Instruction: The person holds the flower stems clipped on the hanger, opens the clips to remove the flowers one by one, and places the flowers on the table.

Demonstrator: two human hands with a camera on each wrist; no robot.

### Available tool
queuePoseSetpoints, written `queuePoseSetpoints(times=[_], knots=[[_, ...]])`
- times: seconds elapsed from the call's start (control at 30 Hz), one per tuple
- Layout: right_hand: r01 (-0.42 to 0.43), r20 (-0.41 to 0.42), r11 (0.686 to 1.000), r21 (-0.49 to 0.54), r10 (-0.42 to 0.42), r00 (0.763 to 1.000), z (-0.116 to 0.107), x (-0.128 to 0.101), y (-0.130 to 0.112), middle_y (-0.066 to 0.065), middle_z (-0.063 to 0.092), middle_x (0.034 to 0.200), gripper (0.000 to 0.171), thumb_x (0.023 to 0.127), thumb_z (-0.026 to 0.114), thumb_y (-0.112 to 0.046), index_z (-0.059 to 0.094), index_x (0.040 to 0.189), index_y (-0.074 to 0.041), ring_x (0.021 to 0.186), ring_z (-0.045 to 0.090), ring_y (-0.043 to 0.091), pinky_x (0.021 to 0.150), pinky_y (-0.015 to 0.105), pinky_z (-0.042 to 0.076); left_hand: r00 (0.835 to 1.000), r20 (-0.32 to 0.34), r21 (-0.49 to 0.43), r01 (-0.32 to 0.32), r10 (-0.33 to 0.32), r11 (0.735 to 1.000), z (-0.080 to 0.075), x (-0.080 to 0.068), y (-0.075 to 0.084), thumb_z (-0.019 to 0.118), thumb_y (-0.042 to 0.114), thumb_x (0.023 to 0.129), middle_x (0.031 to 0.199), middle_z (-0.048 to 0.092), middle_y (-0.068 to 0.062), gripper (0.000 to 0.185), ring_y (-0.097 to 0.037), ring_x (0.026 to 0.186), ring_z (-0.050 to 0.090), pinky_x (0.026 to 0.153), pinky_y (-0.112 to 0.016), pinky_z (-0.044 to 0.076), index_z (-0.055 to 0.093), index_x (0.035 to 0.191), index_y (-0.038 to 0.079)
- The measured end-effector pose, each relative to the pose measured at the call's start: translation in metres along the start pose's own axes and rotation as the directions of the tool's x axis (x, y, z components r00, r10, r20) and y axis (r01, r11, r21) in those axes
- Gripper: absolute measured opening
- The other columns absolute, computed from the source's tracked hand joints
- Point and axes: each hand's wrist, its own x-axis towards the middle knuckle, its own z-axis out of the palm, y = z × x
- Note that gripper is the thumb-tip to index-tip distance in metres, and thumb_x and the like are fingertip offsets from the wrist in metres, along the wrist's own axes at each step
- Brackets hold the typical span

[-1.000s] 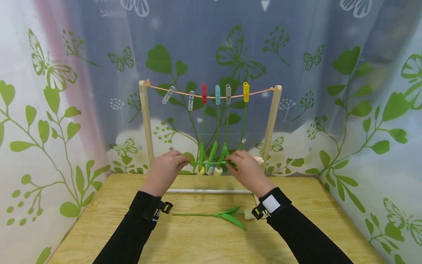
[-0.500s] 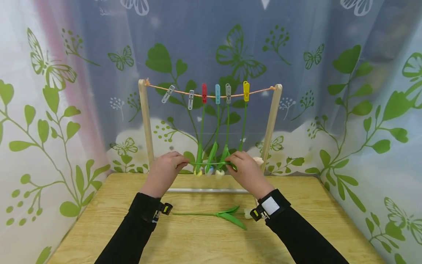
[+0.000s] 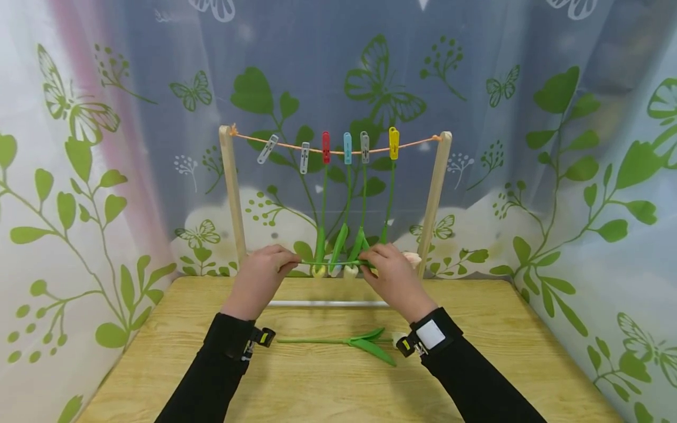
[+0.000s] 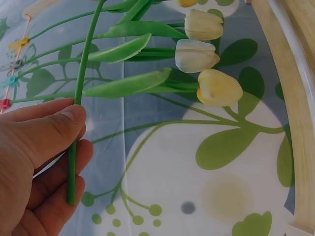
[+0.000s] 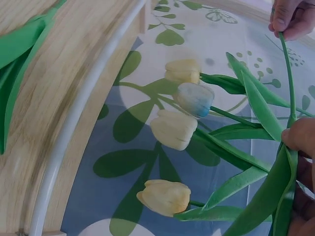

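The pale wooden tabletop (image 3: 328, 388) carries a wooden drying frame (image 3: 231, 194) with two uprights, an orange cord (image 3: 412, 143) strung between them and a white base rod (image 3: 328, 304). Six coloured plastic clothes pegs (image 3: 347, 148) sit on the cord; four of them hold artificial tulips (image 4: 216, 87) hanging head down. A further green-stemmed artificial tulip (image 3: 349, 342) lies flat on the tabletop between your forearms.

You hold one green plastic tulip stem (image 3: 330, 262) level, in front of the hanging blooms and just above the base rod. Your left hand (image 3: 260, 277) pinches its cut end between thumb and fingers; the left wrist view confirms that grip. Your right hand (image 3: 391, 275) is clenched round the stem where the leaves join it. The bloom appears to lie just behind that hand, though it is largely hidden.

Risk: the stem runs straight across the hanging leaves. Lift it carelessly and it could snag them, tugging a hung tulip out of its peg. The left pinch is near the very tip; a slip there would drop that end onto the rod.

Against the frame one second earlier, both hands keep the same hold. The right hand has edged slightly leftward and upward, and the whole view sits marginally higher.
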Motion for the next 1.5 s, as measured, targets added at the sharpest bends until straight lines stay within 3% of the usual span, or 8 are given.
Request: queuePoseSetpoints(times=[0.37, 1.0, 1.27, 1.5], knots=[[-0.023, -0.114, 1.0, 0.014, 0.025, 0.993, 0.001, 0.004, -0.006, 0.007, 0.077, 0.106, 0.018, 0.092, 0.089, -0.006, 0.083, 0.109, -0.007, 0.095, 0.069, 0.025, 0.077, 0.033, 0.063, 0.999, -0.023, 0.0, 0.036, -0.036, 0.999, -0.005, -0.002, 0.002, 0.081, 0.011, 0.099, 0.104, 0.081, -0.005, 0.012, -0.022, 0.093, 0.079, 0.077, -0.034, 0.068, 0.086, 0.11, 0.011], [-0.065, -0.177, 0.997, 0.034, 0.07, 0.982, 0.008, -0.008, -0.02, 0.009, 0.079, 0.107, 0.02, 0.09, 0.091, -0.004, 0.085, 0.109, -0.006, 0.097, 0.07, 0.026, 0.078, 0.035, 0.064, 0.996, -0.046, -0.008, 0.077, -0.077, 0.997, -0.001, -0.019, 0.006, 0.083, 0.011, 0.097, 0.104, 0.082, -0.004, 0.015, -0.022, 0.095, 0.078, 0.077, -0.035, 0.069, 0.087, 0.11, 0.013], [-0.115, -0.189, 0.993, 0.041, 0.12, 0.975, 0.007, -0.016, -0.02, 0.011, 0.078, 0.109, 0.019, 0.092, 0.089, -0.003, 0.084, 0.11, -0.006, 0.102, 0.071, 0.028, 0.084, 0.038, 0.066, 0.996, -0.067, -0.009, 0.057, -0.057, 0.998, 0.001, -0.017, 0.011, 0.084, 0.01, 0.096, 0.104, 0.082, -0.004, 0.015, -0.02, 0.092, 0.079, 0.075, -0.032, 0.068, 0.087, 0.11, 0.014], [-0.118, -0.21, 0.992, 0.044, 0.124, 0.97, 0.012, -0.026, -0.022, 0.009, 0.078, 0.107, 0.019, 0.09, 0.091, -0.003, 0.085, 0.108, -0.006, 0.099, 0.07, 0.026, 0.079, 0.037, 0.065, 0.997, -0.058, -0.005, 0.052, -0.053, 0.999, 0.007, -0.021, 0.01, 0.084, 0.01, 0.095, 0.103, 0.082, -0.002, 0.015, -0.018, 0.091, 0.079, 0.074, -0.03, 0.068, 0.087, 0.109, 0.015]])
